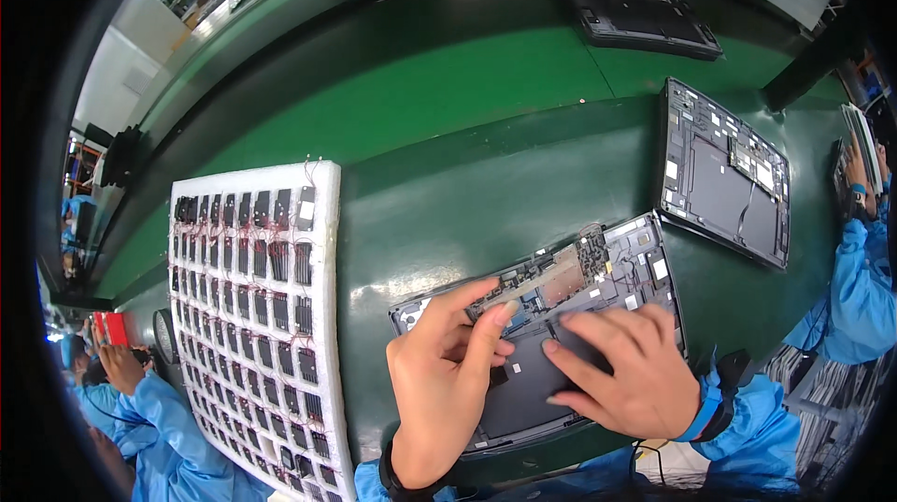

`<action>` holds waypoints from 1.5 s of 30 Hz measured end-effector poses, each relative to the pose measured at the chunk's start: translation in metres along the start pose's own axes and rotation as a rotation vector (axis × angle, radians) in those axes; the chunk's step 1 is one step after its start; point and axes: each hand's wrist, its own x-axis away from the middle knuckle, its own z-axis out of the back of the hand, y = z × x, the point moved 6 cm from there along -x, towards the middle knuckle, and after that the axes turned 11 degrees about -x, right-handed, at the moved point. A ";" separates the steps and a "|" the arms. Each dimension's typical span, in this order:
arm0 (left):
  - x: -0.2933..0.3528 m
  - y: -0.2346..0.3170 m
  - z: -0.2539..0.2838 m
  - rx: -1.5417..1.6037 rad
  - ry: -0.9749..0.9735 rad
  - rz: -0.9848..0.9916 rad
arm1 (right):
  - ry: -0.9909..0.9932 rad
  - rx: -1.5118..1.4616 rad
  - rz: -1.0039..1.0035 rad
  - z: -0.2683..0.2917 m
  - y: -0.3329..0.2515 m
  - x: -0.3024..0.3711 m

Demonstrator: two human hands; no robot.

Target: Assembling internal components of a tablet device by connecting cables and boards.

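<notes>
The bench (439, 175) is green, the foam tray (325, 222) at eight o'clock white with a grid of black parts (304, 315). At five, the laptop base (525, 392) is dark grey with a coppery patch (563, 285); the right sleeve (759, 420) at four is blue.

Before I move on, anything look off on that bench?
No obvious spill or damage. Thin red wires straggle across the white foam tray, some poking past its top edge. The neighbouring laptop chassis sits skewed to the chassis being worked on.
</notes>
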 end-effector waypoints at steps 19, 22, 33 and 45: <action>0.003 0.012 0.009 -0.229 -0.001 -0.124 | 0.309 -0.227 -0.226 0.036 0.026 0.008; 0.003 0.006 0.009 -0.209 -0.005 -0.080 | 0.262 -0.019 -0.241 0.026 0.032 0.007; 0.001 0.012 0.007 -0.272 0.010 -0.134 | 0.346 -0.110 -0.355 0.022 0.043 0.009; 0.003 0.020 0.005 -0.571 0.008 -0.228 | 0.230 -0.066 -0.239 0.022 0.048 0.006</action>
